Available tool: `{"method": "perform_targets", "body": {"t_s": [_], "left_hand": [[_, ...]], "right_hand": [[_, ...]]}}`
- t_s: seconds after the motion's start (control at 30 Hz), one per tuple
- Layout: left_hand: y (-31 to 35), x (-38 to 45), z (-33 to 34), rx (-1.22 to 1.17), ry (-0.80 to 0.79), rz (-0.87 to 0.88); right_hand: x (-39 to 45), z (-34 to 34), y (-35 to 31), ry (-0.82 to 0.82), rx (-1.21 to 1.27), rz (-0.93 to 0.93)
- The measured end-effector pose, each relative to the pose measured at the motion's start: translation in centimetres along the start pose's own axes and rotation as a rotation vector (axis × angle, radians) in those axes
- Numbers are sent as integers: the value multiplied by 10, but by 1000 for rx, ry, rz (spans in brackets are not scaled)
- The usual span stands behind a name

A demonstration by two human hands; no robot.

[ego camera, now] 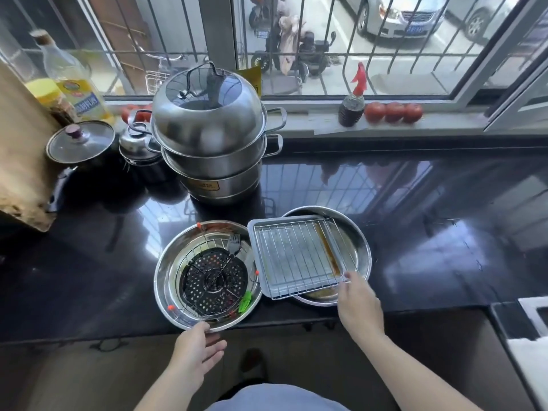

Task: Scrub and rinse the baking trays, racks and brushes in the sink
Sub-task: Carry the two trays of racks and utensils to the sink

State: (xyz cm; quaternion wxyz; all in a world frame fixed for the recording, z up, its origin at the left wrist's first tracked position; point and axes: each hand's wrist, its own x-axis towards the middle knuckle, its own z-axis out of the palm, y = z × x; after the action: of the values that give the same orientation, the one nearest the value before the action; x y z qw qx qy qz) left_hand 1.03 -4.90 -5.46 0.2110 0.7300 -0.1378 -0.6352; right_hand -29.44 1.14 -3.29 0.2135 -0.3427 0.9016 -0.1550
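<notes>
Right hand (357, 304) grip pinching near corner of tray (296, 256); left hand (198, 348) grip wide at bowl (161, 280), worktop (89, 262) front edge.

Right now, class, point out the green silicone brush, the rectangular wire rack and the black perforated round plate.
green silicone brush (245, 301): head view, on its bristled end.
rectangular wire rack (299, 253): head view, on the middle bars.
black perforated round plate (214, 282): head view, on its centre.

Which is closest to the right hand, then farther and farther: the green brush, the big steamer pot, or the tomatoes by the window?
From the right hand:
1. Green brush, in the left basin, beside the hand.
2. Big steamer pot, behind the basins, left.
3. Tomatoes, on the windowsill, farthest back.
</notes>
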Motion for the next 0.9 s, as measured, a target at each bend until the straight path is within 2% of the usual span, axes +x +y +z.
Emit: {"method": "perform_targets", "body": {"t_s": [0.07,0.1,0.17,0.2,0.23,0.3,0.5,0.67,0.9], "left_hand": [[0,3,-2,-17,10,2],[0,4,-3,-23,14,4],[1,7,-5,-32,15,4],[2,8,-6,-34,12,0],[3,9,-8,-33,10,-5],[6,11,-12,-24,7,-9],[14,18,-21,36,-56,-41],[17,23,-27,70,-122,-64],[16,26,-24,91,-11,20]], "right_hand": [[-7,-1,11,83,200,218],[-8,0,17,37,317,372],[-11,5,19,-207,663,642],[-11,7,16,-337,829,710],[-9,10,13,-431,943,744],[-1,15,6,-488,1058,757],[20,25,3,-431,1083,868],[23,26,5,-399,1021,827],[2,31,19,-324,1024,830]]}}
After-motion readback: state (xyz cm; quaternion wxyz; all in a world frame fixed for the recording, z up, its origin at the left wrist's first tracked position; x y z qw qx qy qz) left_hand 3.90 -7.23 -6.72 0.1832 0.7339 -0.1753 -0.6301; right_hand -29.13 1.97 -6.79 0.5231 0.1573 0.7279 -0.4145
